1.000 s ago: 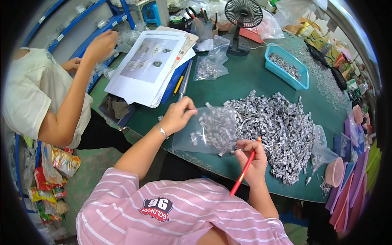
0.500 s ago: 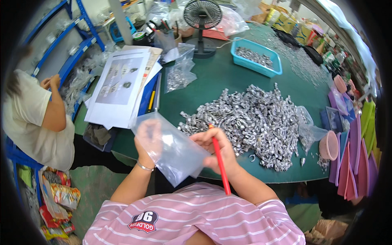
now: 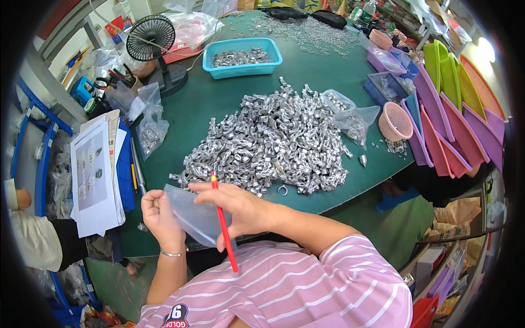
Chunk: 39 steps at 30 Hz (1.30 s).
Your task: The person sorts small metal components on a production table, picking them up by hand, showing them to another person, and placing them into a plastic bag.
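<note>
A clear plastic bag (image 3: 198, 221) hangs in front of my body, close to the table's near edge. My left hand (image 3: 162, 216) is closed, pinching the bag's upper left corner between thumb and fingers. Over the bag's right side is my right hand (image 3: 243, 206), with a slim red pencil (image 3: 226, 240) held in it. The pencil stands tilted, its lower end near my striped shirt. My right fingers are partly stretched toward the bag; whether they grip it I cannot tell. Just beyond both hands lies a large heap of small silver metal loop-shaped pieces (image 3: 279, 142).
A blue tray (image 3: 243, 69) of metal pieces and a black fan (image 3: 169, 79) stand farther back. Papers (image 3: 97, 175) lie at left. At right are a pink cup (image 3: 395, 121), small filled bags (image 3: 358, 121) and colourful plastic bins (image 3: 437, 115). Another person's sleeve (image 3: 35, 240) shows far left.
My view has swung right, so the table's things sit farther left. My left hand has shifted from behind the bag to its corner. The right hand still holds the pencil, its fingers more extended.
</note>
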Motion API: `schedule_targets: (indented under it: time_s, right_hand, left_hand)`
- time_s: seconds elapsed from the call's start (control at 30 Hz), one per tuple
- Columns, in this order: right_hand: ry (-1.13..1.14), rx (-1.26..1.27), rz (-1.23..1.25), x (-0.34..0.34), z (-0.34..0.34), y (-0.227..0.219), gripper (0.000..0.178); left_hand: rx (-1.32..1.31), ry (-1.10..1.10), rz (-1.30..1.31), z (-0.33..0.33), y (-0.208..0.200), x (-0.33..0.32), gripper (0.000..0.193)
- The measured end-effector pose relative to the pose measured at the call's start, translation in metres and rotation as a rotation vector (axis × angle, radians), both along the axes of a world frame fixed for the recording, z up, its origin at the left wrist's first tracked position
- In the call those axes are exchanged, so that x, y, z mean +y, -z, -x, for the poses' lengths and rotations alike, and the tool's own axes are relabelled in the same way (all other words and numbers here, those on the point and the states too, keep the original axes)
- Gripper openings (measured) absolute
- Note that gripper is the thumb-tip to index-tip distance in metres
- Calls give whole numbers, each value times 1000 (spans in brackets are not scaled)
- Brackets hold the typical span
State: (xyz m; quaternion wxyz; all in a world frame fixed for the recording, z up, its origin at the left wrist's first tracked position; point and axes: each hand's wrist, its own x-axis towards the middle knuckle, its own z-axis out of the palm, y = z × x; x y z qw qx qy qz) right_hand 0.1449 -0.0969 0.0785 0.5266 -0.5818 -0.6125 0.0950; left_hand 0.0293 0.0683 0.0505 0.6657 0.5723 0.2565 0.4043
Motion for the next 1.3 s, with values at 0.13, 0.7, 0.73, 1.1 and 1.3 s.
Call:
schedule_targets:
  time_s: [0.13, 0.7, 0.73, 1.1, 1.3]
  right_hand:
    - [-20, -109, 52, -10, 4, 11, 92]
    - [439, 331, 123, -12, -7, 16, 22]
    - [409, 246, 5, -4, -3, 18, 28]
    - [508, 563, -105, 14, -21, -9, 24]
    - [494, 258, 34, 56, -80, -13, 22]
  left_hand:
    - [-127, 34, 148, -10, -11, -6, 11]
    - [53, 820, 70, 0, -22, -24, 94]
    - [48, 835, 56, 1, -22, -27, 93]
    - [-164, 295, 328, 7, -38, -6, 9]
    - [-206, 333, -811, 14, -135, -23, 30]
